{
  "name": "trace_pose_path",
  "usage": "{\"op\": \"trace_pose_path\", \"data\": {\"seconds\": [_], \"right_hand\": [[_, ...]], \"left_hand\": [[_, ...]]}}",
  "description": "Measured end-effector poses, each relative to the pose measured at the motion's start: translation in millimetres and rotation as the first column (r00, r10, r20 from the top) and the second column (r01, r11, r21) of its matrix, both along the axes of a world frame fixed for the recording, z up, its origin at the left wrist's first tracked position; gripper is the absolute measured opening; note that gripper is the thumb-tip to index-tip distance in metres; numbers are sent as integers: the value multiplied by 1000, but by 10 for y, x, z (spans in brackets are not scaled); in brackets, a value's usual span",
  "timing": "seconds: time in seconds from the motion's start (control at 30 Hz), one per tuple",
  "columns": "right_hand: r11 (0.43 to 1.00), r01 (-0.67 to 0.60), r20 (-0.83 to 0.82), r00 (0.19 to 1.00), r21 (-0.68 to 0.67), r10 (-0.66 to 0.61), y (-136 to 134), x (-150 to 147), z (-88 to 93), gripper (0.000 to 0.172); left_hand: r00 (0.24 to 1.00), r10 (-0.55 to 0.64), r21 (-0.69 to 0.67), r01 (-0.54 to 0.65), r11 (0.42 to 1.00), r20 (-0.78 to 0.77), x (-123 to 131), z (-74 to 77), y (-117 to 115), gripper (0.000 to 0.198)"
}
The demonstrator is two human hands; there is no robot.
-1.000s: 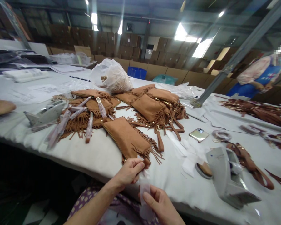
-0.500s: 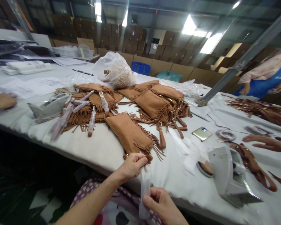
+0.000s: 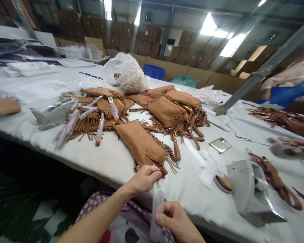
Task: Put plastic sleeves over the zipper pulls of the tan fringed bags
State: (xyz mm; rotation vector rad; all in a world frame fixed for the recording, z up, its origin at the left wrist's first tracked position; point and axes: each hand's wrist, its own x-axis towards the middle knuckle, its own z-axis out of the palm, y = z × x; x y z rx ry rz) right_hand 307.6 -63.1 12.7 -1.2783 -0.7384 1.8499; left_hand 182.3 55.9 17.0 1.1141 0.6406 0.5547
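Note:
A brown fringed bag [image 3: 141,141] lies at the table's front edge, its near end by my left hand [image 3: 146,177]. That hand is closed, pinching the end of the bag's wrist strap [image 3: 164,171] together with the top of a narrow clear plastic sleeve [image 3: 158,199]. Lower down, my right hand [image 3: 174,217] grips the sleeve between thumb and fingers. The sleeve hangs between both hands, over my lap. Behind the bag sit more fringed bags [image 3: 164,109] in a heap, and to the left others [image 3: 101,106] have plastic-wrapped straps.
Tape dispensers stand at right [image 3: 250,192] and left [image 3: 53,113]. A phone [image 3: 220,144], a round brush [image 3: 223,183] and brown straps [image 3: 276,179] lie at right. Other people's hands are at the left edge [image 3: 5,107] and right edge [image 3: 302,146]. A metal post [image 3: 258,72] rises behind.
My hands keep their grip on the strap and sleeve, almost unmoved. At right, another person's hand now holds a clear plastic roll or bundle that lay on the table. The view has shifted slightly.

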Motion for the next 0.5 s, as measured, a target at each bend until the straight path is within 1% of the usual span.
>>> {"op": "trace_pose_path", "data": {"seconds": [0.07,0.13,0.2,0.27,0.33,0.37,0.43,0.5], "right_hand": [[994,109,-52,993,-18,-110,21,-9,22,30],[956,292,-116,948,-41,-295,66,6,30,27],[873,484,-169,858,-54,-486,125,50,29,28],[780,621,-197,758,-72,-622,183,109,26,29],[718,691,-210,691,-88,-691,231,154,27,28],[702,706,-212,675,-88,-706,251,165,30,27],[689,722,-215,664,-66,-716,283,163,42,24],[689,725,-214,669,-26,-712,309,142,60,24]], "left_hand": [[1000,19,9,-19,1000,-6,-3,-18,10,45],[998,55,27,-54,998,-14,-23,-47,14,46],[994,107,49,-106,993,-18,-59,-75,-2,44],[990,139,74,-138,988,-15,-102,-83,-47,41],[993,118,121,-114,986,-28,-140,-56,-120,39],[994,94,162,-85,983,-47,-153,-28,-162,38],[994,43,263,-15,965,-100,-164,44,-245,34],[990,10,344,40,938,-140,-156,111,-306,29]]}}
